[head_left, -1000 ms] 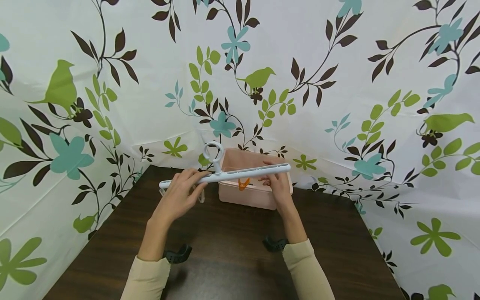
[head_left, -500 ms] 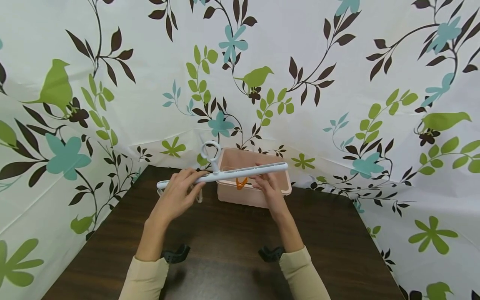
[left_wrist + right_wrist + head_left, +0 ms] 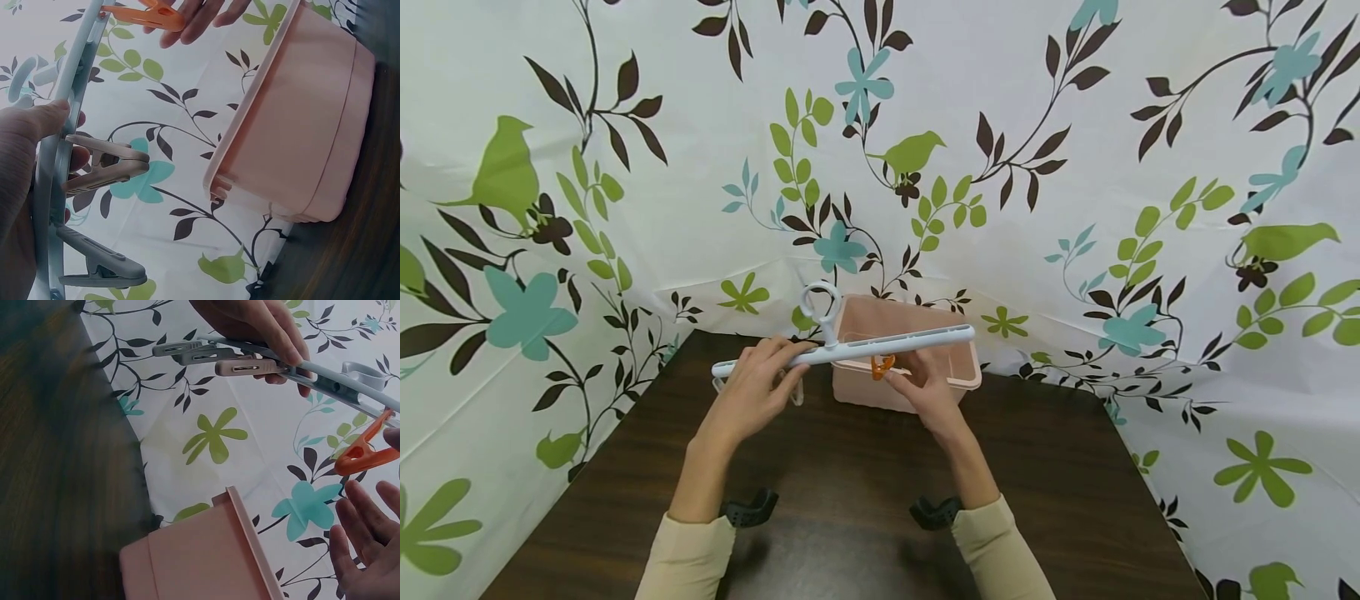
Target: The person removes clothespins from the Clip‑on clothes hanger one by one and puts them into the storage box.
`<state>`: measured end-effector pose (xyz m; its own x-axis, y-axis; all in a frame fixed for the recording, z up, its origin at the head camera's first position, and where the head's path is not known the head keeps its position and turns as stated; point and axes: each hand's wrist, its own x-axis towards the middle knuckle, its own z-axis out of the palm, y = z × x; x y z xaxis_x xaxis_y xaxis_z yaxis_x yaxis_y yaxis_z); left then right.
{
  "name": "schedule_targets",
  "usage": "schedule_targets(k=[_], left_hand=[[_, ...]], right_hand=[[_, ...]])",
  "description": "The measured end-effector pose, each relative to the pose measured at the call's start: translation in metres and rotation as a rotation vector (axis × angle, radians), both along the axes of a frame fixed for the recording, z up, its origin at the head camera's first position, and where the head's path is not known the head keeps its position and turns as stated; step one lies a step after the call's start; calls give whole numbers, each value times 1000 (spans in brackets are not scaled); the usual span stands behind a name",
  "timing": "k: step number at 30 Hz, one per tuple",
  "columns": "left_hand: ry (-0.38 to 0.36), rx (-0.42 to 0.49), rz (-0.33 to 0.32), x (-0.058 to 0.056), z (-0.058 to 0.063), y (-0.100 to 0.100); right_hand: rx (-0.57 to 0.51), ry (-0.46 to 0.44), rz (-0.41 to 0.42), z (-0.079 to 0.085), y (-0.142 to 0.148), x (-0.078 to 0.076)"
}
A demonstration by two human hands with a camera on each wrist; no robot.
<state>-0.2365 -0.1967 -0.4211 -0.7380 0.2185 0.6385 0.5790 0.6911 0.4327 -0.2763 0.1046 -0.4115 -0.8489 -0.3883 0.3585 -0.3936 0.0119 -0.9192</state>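
My left hand [image 3: 760,383] grips a pale blue bar-shaped hanger [image 3: 902,342] with a round hook, holding it above the table. From the bar hangs an orange clip [image 3: 359,456]. Close to my left fingers, a taupe clip [image 3: 109,164] and a grey clip [image 3: 103,265] hang from the same bar. My right hand [image 3: 931,396] is beside the orange clip, its fingers spread below it and its thumb at the clip's edge in the right wrist view. Whether the thumb touches the clip I cannot tell.
Behind the hanger a pink plastic bin [image 3: 868,396] stands on the dark wooden table [image 3: 850,500], near its back edge. A white cloth [image 3: 1045,117] printed with leaves, birds and flowers surrounds the table. Black straps [image 3: 752,508] sit at both wrists.
My right hand has moved left from near the bar's right end to the orange clip. The left hand keeps its hold on the hanger, nearly still.
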Motion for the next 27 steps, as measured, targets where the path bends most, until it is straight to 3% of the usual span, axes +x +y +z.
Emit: schedule_targets(k=[15,27], left_hand=[[5,1,5,0,0,0],[-11,-3,4,0,-1,0]], right_hand=[[42,56,-6,-8,-1,-2],[53,45,-5,-11,-3,0]])
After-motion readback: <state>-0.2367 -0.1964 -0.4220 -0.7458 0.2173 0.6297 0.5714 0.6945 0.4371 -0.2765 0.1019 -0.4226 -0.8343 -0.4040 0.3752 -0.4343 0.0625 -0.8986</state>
